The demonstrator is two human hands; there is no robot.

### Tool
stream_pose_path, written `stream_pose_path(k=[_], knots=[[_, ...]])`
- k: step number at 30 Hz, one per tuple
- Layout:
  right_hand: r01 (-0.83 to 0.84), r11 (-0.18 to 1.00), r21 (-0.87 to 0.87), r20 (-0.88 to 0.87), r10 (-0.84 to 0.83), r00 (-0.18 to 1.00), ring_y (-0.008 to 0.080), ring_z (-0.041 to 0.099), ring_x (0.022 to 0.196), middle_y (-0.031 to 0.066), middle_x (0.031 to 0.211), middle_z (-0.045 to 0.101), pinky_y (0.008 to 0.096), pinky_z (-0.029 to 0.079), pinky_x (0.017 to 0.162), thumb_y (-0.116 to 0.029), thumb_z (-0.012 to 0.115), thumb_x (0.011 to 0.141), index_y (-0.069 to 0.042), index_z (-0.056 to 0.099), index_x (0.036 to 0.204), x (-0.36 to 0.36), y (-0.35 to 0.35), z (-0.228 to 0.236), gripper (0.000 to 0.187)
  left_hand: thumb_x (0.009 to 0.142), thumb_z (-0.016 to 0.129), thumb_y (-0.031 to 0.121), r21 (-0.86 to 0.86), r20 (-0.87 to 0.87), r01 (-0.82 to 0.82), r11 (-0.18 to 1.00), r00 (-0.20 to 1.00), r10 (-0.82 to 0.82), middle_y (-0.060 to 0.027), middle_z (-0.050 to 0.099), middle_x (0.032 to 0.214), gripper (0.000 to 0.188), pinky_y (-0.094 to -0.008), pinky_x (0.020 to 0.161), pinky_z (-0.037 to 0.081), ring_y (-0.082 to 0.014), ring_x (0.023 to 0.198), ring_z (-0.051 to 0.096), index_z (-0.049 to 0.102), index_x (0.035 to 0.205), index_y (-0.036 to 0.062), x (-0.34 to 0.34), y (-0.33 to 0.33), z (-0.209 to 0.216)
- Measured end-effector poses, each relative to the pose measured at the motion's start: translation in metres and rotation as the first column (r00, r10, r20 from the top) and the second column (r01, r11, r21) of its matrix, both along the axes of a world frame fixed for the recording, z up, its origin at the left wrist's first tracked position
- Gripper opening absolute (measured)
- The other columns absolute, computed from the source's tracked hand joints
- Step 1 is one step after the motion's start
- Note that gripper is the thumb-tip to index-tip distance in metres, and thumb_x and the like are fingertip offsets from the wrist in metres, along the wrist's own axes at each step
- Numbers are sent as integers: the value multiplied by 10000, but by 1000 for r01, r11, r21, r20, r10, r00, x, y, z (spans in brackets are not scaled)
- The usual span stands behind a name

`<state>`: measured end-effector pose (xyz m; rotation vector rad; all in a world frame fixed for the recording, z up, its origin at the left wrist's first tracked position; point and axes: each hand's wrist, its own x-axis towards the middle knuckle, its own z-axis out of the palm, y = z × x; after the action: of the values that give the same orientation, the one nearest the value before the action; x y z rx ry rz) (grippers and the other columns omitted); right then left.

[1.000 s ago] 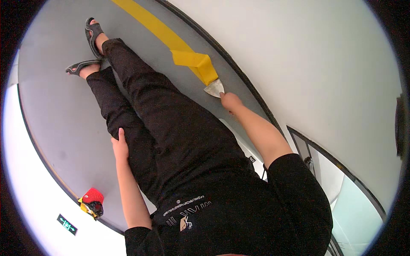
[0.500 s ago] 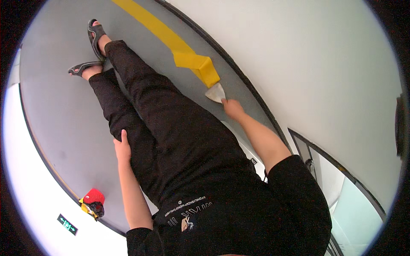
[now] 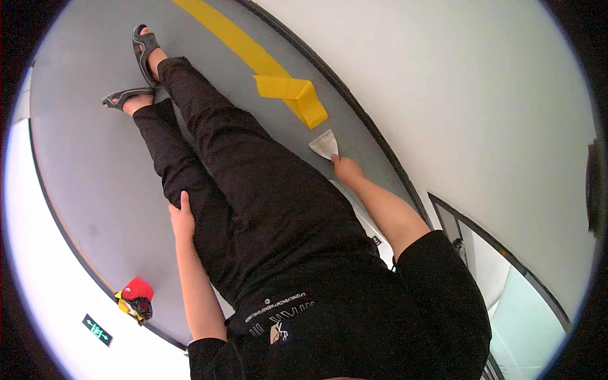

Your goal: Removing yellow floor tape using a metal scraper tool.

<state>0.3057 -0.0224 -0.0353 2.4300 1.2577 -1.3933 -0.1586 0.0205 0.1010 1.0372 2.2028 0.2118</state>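
Our right hand [image 3: 347, 170] is closed on the scraper [image 3: 324, 145], blade just past the fingers, near the peeled yellow tape [image 3: 292, 94] on the grey floor [image 3: 95, 177]. Left hand [image 3: 182, 220] lies flat on the thigh [image 3: 209, 209], holding nothing.

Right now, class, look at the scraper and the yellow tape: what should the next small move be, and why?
Probably push the scraper forward under the peeled flap of yellow tape. The right hand holds the blade just short of the flap's folded end, while the rest of the yellow strip lies flat on the grey floor. The left hand rests on the thigh.
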Motion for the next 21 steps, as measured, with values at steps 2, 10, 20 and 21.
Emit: stream_pose_path(k=[2, 10, 20, 21], knots=[[4, 999, 50, -8, -4, 1000, 423, 638, 879, 263, 908, 662, 490, 477, 805, -451, 360, 982, 65, 652, 963, -1, 4, -5, 593, 877, 495, 627, 35, -20, 6, 999, 1000, -6, -312, 363, 1416, 932, -407, 1102, 280, -396, 1343, 343, 275, 1403, -110, -9, -1, -8], [-45, 996, -73, 20, 47, 999, 335, 667, 695, 198, 819, 660, 465, 513, 592, -475, 331, 989, 47, 653, 951, 14, 23, -13, 614, 885, 506, 604, 5, 3, -35, 999, 999, 35, -296, 424, 1378, 873, -413, 1074, 317, -400, 1305, 396, 336, 1378, -97, 8, 4, 9], [-88, 995, -38, 90, 91, 992, 402, 634, 944, 243, 987, 664, 476, 476, 857, -461, 326, 987, 38, 672, 977, 14, 39, 6, 608, 890, 526, 575, 15, 22, -28, 999, 999, 28, -278, 441, 1373, 834, -406, 1074, 321, -392, 1291, 415, 363, 1364, -91, 8, 1, 11], [-185, 982, 34, 92, 182, 979, 406, 624, 969, 247, 992, 661, 477, 463, 883, -457, 319, 990, 39, 672, 980, 18, 38, 4, 609, 891, 529, 572, 95, 17, -6, 995, 1000, 4, -277, 444, 1371, 829, -405, 1074, 320, -391, 1290, 417, 369, 1359, -93, 7, 1, 8]])
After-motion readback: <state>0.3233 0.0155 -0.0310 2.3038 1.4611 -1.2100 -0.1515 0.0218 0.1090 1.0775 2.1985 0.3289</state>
